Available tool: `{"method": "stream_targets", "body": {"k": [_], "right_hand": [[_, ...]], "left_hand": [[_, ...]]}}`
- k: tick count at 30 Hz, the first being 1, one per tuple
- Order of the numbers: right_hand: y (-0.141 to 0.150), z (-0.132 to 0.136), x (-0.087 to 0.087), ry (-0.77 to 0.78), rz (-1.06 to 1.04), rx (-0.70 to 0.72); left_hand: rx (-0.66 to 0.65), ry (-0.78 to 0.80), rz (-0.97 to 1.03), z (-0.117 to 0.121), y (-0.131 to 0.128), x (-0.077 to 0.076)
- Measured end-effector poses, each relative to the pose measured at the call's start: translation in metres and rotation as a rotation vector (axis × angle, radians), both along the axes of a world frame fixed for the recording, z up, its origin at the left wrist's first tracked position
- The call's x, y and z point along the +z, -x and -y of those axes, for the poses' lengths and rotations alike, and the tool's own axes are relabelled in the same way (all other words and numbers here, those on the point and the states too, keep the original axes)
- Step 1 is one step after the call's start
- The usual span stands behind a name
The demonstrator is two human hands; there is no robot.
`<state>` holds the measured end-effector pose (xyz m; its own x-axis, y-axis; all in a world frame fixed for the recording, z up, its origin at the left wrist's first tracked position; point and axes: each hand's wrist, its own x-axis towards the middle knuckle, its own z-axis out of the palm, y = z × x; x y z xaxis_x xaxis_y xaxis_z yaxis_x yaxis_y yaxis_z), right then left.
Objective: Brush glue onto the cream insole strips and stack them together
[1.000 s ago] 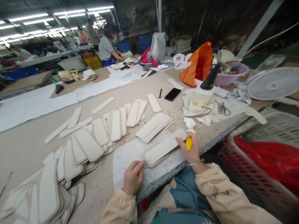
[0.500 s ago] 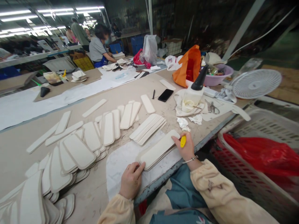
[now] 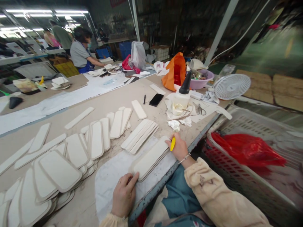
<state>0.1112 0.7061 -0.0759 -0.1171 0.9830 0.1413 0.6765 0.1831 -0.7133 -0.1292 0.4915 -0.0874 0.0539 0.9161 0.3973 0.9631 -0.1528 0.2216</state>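
Observation:
In the head view, a small stack of long white rounded panels (image 3: 151,157) lies slantwise on a white sheet (image 3: 106,176) by the table's near edge. My left hand (image 3: 125,193) is at the stack's near-left end, fingers curled, thumb and forefinger against its corner. At the other end, my right hand (image 3: 179,147) touches the panels with its fingertips. A yellow-handled tool (image 3: 173,143) is gripped in that same hand; its working end cannot be made out. Behind the stack lies another overlapping row of white strips (image 3: 140,135).
Many fanned white panels (image 3: 60,170) spread over the left of the table. Beyond are a phone (image 3: 156,99), a glue pot with black cone (image 3: 181,102), scissors (image 3: 200,108), crumpled tissue (image 3: 174,125) and a fan (image 3: 233,87). A basket (image 3: 236,126) with red plastic stands right. A co-worker (image 3: 82,52) sits behind.
My view has turned right, so the scene sits further left. The top panel, which had a gap beneath its near edge, now lies closer to the others. Both hands stay at the stack's ends.

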Motion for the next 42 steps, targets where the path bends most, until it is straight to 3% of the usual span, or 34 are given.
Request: {"method": "stream_targets", "body": {"k": [11,15,18,22,25,35,42], "right_hand": [[-0.001,-0.009,-0.002,-0.062,0.12,0.042],[0.003,-0.001,0.001,-0.108,0.107,0.096],[0.014,0.019,0.003,-0.144,0.04,0.313],[0.036,0.047,-0.002,-0.206,-0.093,0.836],[0.041,0.05,-0.011,-0.211,-0.077,0.983],[0.009,0.007,-0.014,-0.046,-0.061,0.738],[-0.005,-0.016,-0.01,0.034,-0.03,0.446]], "left_hand": [[-0.026,-0.031,-0.018,0.0,0.004,-0.003],[-0.039,-0.07,-0.023,-0.002,0.004,-0.002],[-0.049,-0.08,-0.029,-0.002,0.008,-0.006],[-0.101,-0.069,-0.022,-0.002,0.016,-0.015],[-0.135,-0.065,-0.025,-0.003,0.02,-0.018],[-0.097,-0.031,0.009,-0.007,0.015,-0.011],[-0.043,-0.016,0.068,-0.006,0.009,-0.007]]}}
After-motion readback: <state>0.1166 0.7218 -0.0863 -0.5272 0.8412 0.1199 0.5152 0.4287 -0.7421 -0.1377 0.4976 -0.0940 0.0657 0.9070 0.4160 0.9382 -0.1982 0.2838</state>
